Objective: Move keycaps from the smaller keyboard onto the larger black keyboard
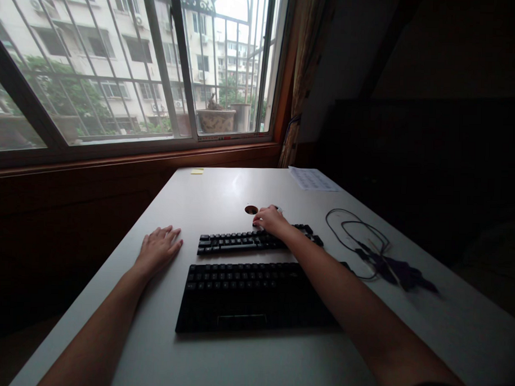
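Observation:
My left hand (159, 248) lies flat on the white table with its fingers spread, left of the keyboards and holding nothing. My right hand (272, 220) reaches over the back edge of a block of black keycaps (228, 242) set out in keyboard rows. Its fingertips are pinched together at a small dark keycap (255, 225), mostly covered by the fingers. Nearer to me is a black keyboard (236, 305); keys fill its upper rows, while its lower part shows a bare dark surface with a spacebar-shaped outline. My right forearm hides the right ends of both.
A round cable hole (251, 210) sits just behind my right hand. To the right lie a looped black cable (344, 230) and a dark purple cloth-like thing (410, 277). Printed paper (312, 178) and a yellow sticky note (197, 171) lie at the table's far end, before a barred window.

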A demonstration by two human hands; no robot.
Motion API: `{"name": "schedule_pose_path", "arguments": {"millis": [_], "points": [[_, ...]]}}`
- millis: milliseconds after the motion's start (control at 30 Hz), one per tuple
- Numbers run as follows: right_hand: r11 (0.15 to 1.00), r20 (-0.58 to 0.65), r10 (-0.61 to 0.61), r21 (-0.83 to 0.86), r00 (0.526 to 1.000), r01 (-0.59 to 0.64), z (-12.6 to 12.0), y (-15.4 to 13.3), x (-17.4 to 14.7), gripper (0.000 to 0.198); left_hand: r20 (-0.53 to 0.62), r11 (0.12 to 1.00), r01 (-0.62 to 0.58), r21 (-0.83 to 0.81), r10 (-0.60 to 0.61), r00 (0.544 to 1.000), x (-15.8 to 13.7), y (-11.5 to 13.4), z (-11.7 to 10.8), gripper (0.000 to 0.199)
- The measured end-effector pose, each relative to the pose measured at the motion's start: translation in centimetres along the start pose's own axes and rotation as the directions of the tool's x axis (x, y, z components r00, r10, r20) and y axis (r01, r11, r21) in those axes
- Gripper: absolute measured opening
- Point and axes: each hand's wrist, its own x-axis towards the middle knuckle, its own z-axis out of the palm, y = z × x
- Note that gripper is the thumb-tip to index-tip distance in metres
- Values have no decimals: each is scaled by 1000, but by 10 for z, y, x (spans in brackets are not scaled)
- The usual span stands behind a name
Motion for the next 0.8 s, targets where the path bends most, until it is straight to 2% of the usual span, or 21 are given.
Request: {"name": "schedule_pose_path", "arguments": {"millis": [200, 400, 600, 800], "points": [[996, -59, -32, 77, 998, 36, -3, -3, -2, 14, 7, 1000, 0, 9, 0, 1000, -1, 0, -1, 58], [958, -151, -87, 259, 985, 125, -15, 0, -19, 16, 4, 1000, 12, 13, -12, 1000, 0, 1, -1, 58], [884, -218, -101, 427, 971, 188, -27, 0, -65, 19, 10, 1000, 12, 12, -12, 1000, 0, 0, 0, 58], [801, -258, -126, 543, 958, 252, -25, -3, -135, 12, 13, 1000, 8, 7, -8, 1000, 0, 0, -1, 57]]}}
